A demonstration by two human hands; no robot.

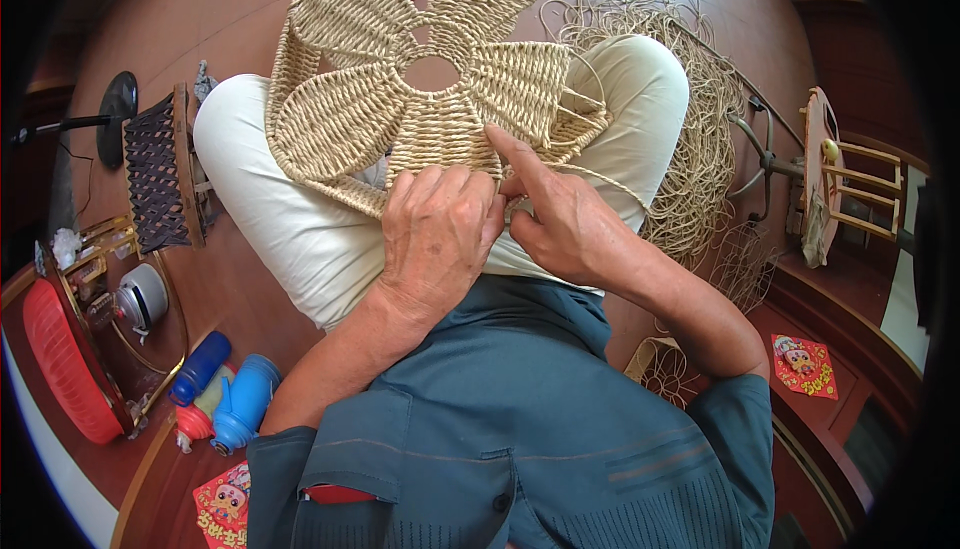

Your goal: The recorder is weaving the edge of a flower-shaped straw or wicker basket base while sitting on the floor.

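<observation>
Preferably, keep strand tension even on the one five-petalled woven panel [434,105], upper centre, its lower petal [440,137] gripped by the left hand [438,224] while the right hand [565,221] extends its index finger, any pinch unclear, with one cord heap [700,164] upper right and two red cards [803,366], lower left and lower right.

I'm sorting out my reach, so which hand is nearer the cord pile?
Right. The right hand, by the lower right corner of the bottom petal, is left of the cord pile; the left hand, at that petal's lower edge, is farther left.
</observation>
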